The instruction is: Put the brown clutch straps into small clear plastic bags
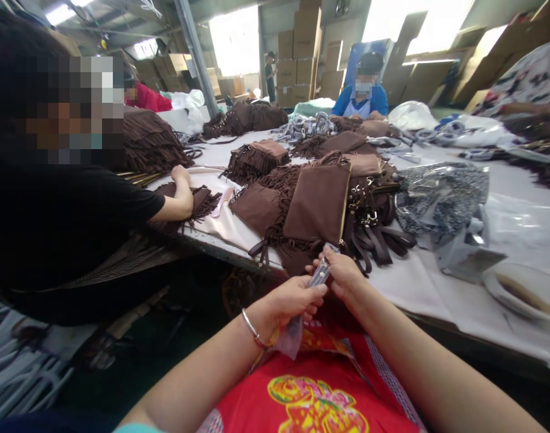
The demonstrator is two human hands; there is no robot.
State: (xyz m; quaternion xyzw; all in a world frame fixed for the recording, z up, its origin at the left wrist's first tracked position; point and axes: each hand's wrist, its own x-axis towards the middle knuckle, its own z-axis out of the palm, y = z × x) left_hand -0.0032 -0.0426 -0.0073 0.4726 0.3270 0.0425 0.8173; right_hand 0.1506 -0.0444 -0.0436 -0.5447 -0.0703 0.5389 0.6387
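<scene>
My left hand (289, 300) and my right hand (342, 273) meet just below the table edge, both pinched on a small clear plastic bag (317, 278) with something grey in it that I cannot make out. The bag's lower end hangs under my left fingers over my red patterned lap (311, 397). A silver bangle (252, 328) sits on my left wrist. Right above my hands a pile of brown suede fringed bags (317, 201) with dark straps (378, 240) lies on the white table (437, 294).
A person in black (71, 222) sits at my left, one hand on a fringed piece (198, 201) beside a pink comb (223, 201). Crumpled plastic wrap (441, 195) and a white bowl (522, 291) lie at right. More brown bags, a person in blue (362, 99) and stacked cartons (302, 54) are behind.
</scene>
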